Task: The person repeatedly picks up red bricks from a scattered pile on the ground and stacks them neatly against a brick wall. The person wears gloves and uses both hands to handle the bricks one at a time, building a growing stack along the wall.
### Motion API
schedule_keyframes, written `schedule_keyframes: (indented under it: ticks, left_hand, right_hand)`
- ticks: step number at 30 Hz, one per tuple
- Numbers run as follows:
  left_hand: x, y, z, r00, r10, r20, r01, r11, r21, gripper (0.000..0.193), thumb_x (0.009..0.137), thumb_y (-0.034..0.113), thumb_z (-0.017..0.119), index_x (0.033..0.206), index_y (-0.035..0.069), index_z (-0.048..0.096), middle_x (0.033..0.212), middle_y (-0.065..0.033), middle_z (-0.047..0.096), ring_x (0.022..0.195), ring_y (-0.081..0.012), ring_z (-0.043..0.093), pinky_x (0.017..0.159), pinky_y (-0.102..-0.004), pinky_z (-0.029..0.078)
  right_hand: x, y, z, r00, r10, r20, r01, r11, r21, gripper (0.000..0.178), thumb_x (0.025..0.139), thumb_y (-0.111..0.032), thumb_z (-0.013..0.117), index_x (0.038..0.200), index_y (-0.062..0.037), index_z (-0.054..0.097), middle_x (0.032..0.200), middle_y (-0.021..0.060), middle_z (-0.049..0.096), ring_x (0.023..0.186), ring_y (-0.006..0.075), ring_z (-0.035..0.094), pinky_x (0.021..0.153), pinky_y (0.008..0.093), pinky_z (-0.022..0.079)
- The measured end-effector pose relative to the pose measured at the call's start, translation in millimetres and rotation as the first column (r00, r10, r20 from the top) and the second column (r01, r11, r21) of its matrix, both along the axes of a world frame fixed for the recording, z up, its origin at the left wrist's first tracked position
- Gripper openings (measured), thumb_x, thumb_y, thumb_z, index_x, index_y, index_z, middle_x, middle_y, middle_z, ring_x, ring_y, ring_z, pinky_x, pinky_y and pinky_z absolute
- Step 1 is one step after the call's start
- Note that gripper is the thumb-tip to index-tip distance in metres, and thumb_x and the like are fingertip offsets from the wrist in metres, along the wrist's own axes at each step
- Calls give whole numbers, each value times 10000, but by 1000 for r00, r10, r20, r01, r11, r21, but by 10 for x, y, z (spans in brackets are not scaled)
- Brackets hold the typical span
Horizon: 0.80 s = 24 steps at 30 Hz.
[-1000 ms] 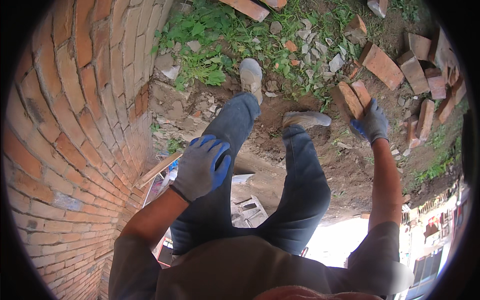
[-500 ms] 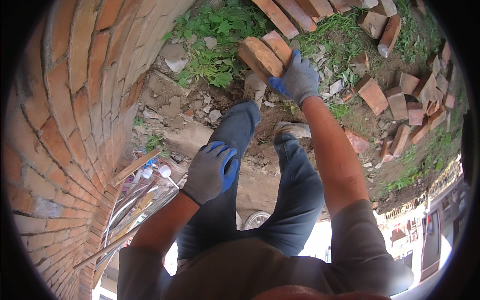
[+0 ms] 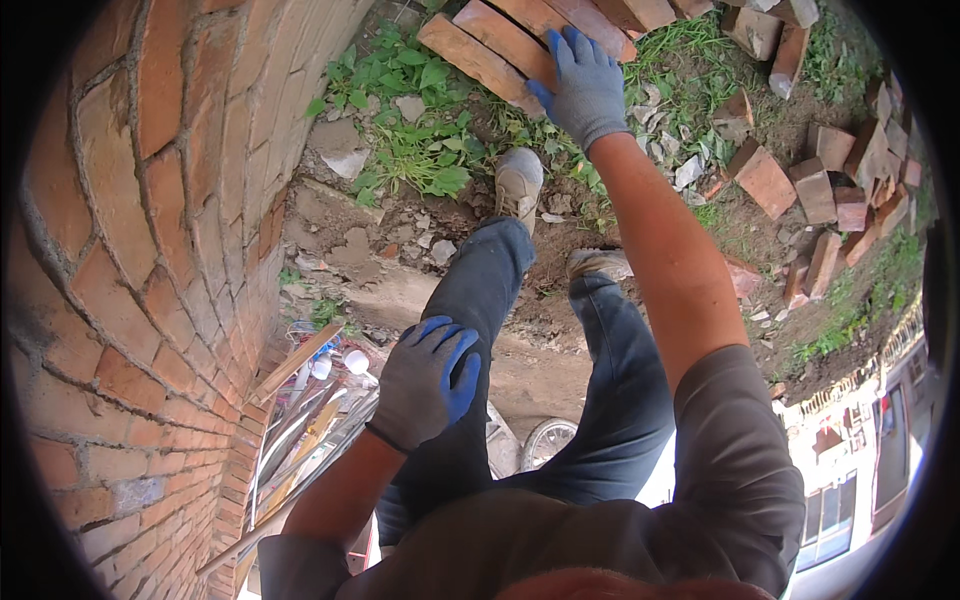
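Note:
My right hand point(image 3: 588, 92), in a grey glove with blue fingertips, is at the near ends of two reddish bricks. Its thumb presses near the outer brick point(image 3: 475, 62), and its fingers reach over the inner brick point(image 3: 505, 42). Both lie side by side against the end of a brick row point(image 3: 590, 22). The palm hides part of their ends. My left hand point(image 3: 425, 385), gloved the same way, lies on my left thigh near the knee. Its fingers are stretched out and hold nothing.
A brick wall point(image 3: 150, 250) rises on the left. Loose bricks point(image 3: 765, 180) are heaped at the right. Weeds point(image 3: 420, 130) and rubble lie around my left shoe point(image 3: 518, 180). Wooden strips point(image 3: 300, 362) and other scrap lean by the wall, and a wheel point(image 3: 548, 440) shows behind my legs.
My right hand has moved away from me with the two bricks, which now lie against the row's end. The left hand stays on my thigh.

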State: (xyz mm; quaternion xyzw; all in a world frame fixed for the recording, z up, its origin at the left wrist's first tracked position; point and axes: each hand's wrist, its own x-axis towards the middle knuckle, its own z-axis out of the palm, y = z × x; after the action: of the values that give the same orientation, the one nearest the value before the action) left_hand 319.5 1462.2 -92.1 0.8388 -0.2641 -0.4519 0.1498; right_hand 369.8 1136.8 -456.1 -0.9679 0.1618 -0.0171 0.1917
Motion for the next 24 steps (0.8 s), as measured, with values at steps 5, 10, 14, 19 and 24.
schedule_keyframes:
  ticks: [5,10,14,19,24]
  left_hand:
    - [-51,-157,25,997,-74,-6,74,997,2,319,1088,220,822,1326,12,863,1322,-228,863,1333,-448,784,1183,-556,617]
    - [-233,-383,-39,991,-131,-40,132,991,26,289,1107,162,787,1343,6,848,1345,-239,852,1347,-476,771,1208,-575,606]
    - [-336,-615,-36,972,-233,-26,234,971,45,282,1115,131,774,1353,-7,834,1372,-249,839,1356,-494,760,1219,-581,598]
    - [-402,-946,-39,912,-411,-5,409,907,102,282,1126,116,767,1373,-8,823,1410,-244,824,1402,-505,744,1236,-588,584]
    - [-496,-1385,-61,822,-569,32,560,816,144,291,1142,120,754,1399,-2,814,1428,-242,814,1434,-511,729,1253,-592,572]
  right_hand:
    - [-548,-291,301,983,-168,72,147,961,235,650,1106,-470,828,1594,-59,700,1450,238,790,1267,454,787,1081,565,642]
    - [-2598,-561,523,704,-261,-660,565,769,299,707,1194,-589,660,1637,-39,676,1475,313,803,1373,491,785,1183,602,616]
    - [-4569,-950,558,94,-336,-937,915,399,-51,978,1145,-707,637,1768,47,595,1711,361,686,1627,510,652,1369,530,510]
    - [-6454,-1420,281,-149,-644,-750,985,-33,-168,1299,1101,-855,631,1798,215,392,1712,468,621,1580,533,687,1319,522,543]
    - [-6965,-1762,-417,-468,-570,-675,807,-588,-62,1584,931,-937,831,1871,181,215,1786,388,586,1668,476,603,1235,541,586]
